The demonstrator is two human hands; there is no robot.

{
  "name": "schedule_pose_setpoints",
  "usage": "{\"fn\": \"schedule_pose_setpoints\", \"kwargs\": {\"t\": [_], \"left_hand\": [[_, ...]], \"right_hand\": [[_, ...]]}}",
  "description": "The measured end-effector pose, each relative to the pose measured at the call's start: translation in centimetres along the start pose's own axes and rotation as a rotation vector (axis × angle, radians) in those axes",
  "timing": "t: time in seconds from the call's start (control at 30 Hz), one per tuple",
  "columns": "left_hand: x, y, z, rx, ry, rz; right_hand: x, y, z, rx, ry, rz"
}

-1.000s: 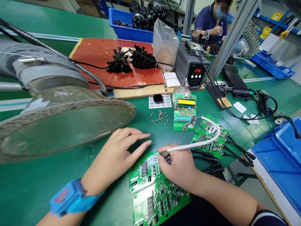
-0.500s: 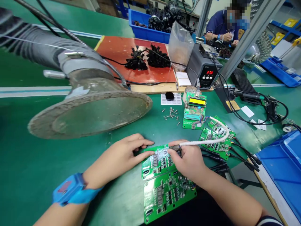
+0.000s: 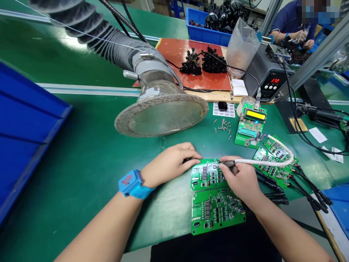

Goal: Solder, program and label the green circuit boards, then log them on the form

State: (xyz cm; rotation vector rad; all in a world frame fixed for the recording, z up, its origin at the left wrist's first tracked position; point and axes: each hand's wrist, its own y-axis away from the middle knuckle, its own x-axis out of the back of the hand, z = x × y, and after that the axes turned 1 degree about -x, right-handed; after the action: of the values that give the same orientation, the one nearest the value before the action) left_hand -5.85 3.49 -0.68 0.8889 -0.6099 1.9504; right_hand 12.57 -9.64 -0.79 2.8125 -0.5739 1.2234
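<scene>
Two green circuit boards lie side by side at the table's front edge: the far board (image 3: pixel 208 175) and the near board (image 3: pixel 216 211). My left hand (image 3: pixel 171 162) rests with curled fingers on the far board's left corner, pinning it down. A blue wrist strap (image 3: pixel 131 183) sits on that wrist. My right hand (image 3: pixel 241 180) is closed on a white-sleeved cable plug (image 3: pixel 229 163), pressing it against the far board's top edge. The white cable (image 3: pixel 272 162) loops right to a green programmer board with a yellow display (image 3: pixel 251 125).
A grey fume hood (image 3: pixel 163 114) on a ribbed hose hangs over the mat ahead. Loose screws (image 3: pixel 223 126), more boards with black leads (image 3: pixel 275 160), a soldering station (image 3: pixel 269 82), a red mat with black connectors (image 3: pixel 201 62), blue bins (image 3: pixel 21 123). Another person works far right.
My head turned left, shifting the scene right and revealing the blue bin. My left hand moved from the bare mat onto the far board's corner. My right hand kept the plug at the board.
</scene>
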Motion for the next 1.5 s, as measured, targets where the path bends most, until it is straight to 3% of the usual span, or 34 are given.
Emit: {"fn": "schedule_pose_setpoints", "kwargs": {"t": [0.87,1.1,1.5], "left_hand": [[0.2,-0.2,-0.9,-0.030,-0.020,0.000],[0.0,-0.1,-0.1,-0.074,-0.038,0.000],[-1.1,0.4,1.8,-0.028,-0.106,-0.095]], "right_hand": [[-0.4,-0.5,0.0,-0.009,-0.042,0.006],[-0.4,-0.4,0.0,-0.018,-0.030,-0.002],[0.2,-0.4,0.0,-0.055,-0.058,-0.026]]}}
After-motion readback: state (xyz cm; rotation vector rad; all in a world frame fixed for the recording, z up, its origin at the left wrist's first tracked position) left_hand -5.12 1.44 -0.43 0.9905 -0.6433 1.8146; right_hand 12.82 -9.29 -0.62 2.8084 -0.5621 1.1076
